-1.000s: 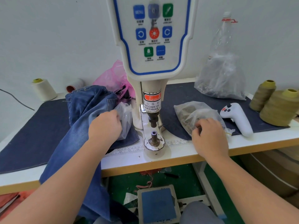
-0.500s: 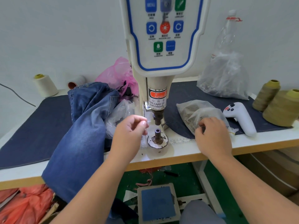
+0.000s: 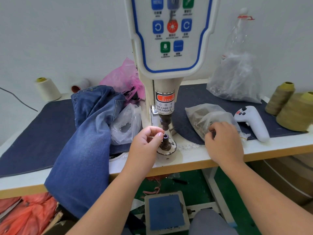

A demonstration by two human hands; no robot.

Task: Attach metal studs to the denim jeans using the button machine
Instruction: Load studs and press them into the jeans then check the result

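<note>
Since a moment ago my left hand [image 3: 147, 141] has carried a pinched stud part I can barely see to the lower die [image 3: 165, 138] at the tabletop's front edge, while my right hand [image 3: 222, 139] digs curled fingers into the stud bag [image 3: 201, 114], jeans [image 3: 88, 133] draped over the front edge left of the machine, and I fear fingertips under the punch [image 3: 165, 122] if the pedal [image 3: 166, 212] trips.

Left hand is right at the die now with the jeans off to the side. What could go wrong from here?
1. The left hand pinches something small beside the lower die, directly under the punch. The foot pedal lies below; an accidental press could crush fingers.
2. The piece could seat crooked or drop, since it is too small to see clearly.
3. The jeans hang over the table edge and may slide off.
</note>
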